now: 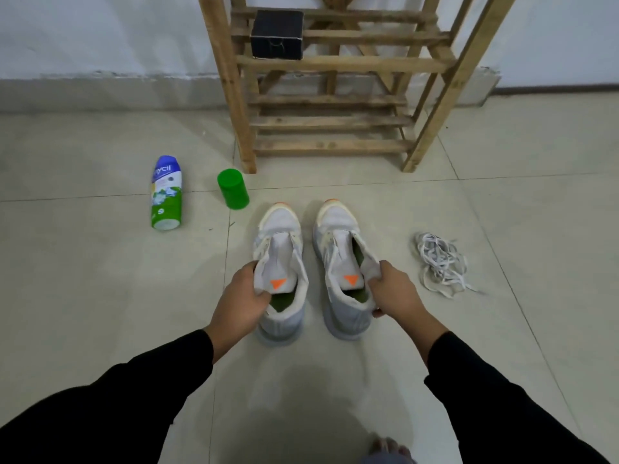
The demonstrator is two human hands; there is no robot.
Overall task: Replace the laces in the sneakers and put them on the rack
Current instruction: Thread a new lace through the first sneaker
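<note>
Two white sneakers without laces stand side by side on the tiled floor, toes toward the rack. My left hand [239, 298] grips the collar of the left sneaker [279, 229], thumb inside by the tongue. My right hand [393, 291] grips the outer collar of the right sneaker [336, 226]. Each tongue bears an orange triangle, and green insoles show inside. A loose heap of white laces [440, 262] lies on the floor to the right of the shoes. The wooden rack [335, 122] stands against the wall just beyond.
A black box [277, 34] sits on an upper rack shelf. Left of the shoes stand a green cylinder [233, 189] and a blue, white and green bottle [166, 194]. A bare foot [388, 447] shows at the bottom edge.
</note>
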